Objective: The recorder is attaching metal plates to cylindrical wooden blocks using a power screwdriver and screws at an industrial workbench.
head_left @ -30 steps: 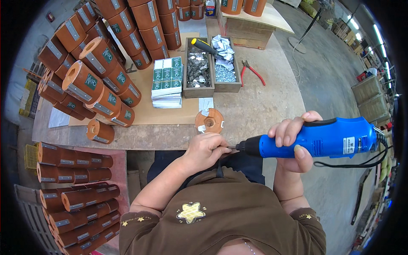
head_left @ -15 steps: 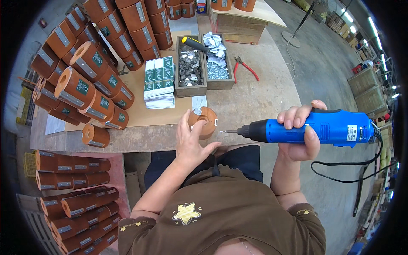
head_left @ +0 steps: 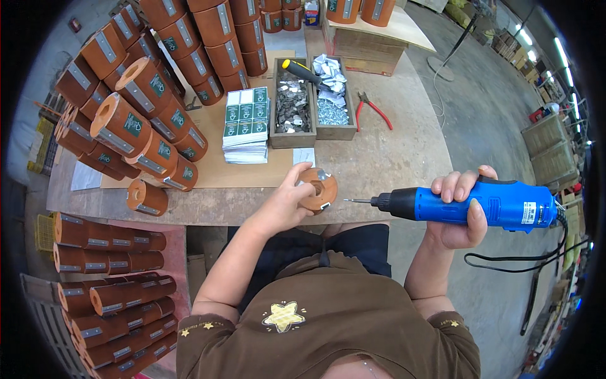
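Observation:
My left hand (head_left: 291, 199) grips a short reddish-brown hollow cylinder (head_left: 327, 187) at the table's near edge, with a digit at its centre hole and the others round its left side. Small metal pieces show at the cylinder's upper rim and lower right rim. In my right hand (head_left: 459, 205) is a blue electric screwdriver (head_left: 499, 203) with a black nose, held level. Its thin bit points left at the cylinder, with a small gap between them. A black cord runs from the tool's rear end.
Beyond the cylinder lie a label stack (head_left: 246, 129), a wooden box of metal pieces (head_left: 293, 136), a screw box (head_left: 334, 129) with a yellow-black screwdriver (head_left: 300, 69) across it, and red-handled pliers (head_left: 374, 112). Stacked cylinders (head_left: 142, 91) fill the left; more lie on a lower shelf (head_left: 177, 237).
My left hand has closed on the cylinder, which has turned clockwise so its metal pieces sit further round. The electric screwdriver has shifted slightly right. The whole view has moved a little.

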`<state>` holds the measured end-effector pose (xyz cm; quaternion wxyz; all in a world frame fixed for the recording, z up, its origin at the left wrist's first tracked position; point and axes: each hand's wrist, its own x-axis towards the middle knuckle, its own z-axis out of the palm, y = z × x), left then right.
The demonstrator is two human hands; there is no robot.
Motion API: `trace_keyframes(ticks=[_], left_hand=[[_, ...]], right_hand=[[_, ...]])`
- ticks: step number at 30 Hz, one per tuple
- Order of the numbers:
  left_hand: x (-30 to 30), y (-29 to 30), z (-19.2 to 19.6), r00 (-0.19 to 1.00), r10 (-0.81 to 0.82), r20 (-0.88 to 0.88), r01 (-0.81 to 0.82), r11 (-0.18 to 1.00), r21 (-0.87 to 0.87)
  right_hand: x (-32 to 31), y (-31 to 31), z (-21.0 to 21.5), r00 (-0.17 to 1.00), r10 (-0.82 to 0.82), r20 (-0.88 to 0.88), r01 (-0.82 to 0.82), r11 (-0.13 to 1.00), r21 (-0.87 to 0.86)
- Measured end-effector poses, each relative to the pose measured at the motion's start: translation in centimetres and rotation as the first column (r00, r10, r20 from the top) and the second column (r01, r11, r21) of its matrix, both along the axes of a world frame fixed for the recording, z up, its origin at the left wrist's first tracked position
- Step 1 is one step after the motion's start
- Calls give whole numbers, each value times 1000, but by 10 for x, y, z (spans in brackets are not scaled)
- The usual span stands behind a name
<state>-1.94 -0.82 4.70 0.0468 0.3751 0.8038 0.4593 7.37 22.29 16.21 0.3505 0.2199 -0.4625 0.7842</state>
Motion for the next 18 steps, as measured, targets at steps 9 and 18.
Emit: trace_keyframes(ticks=[9, 18], left_hand=[[-25, -12, 16, 989, -122, 88, 137, 973, -187], [-118, -1, 13, 949, 179, 260, -172, 984, -50]], right_hand=[[-5, 0, -2, 999, -18, 39, 18, 1000, -2], [-9, 4, -5, 997, -32, 76, 34, 999, -28]])
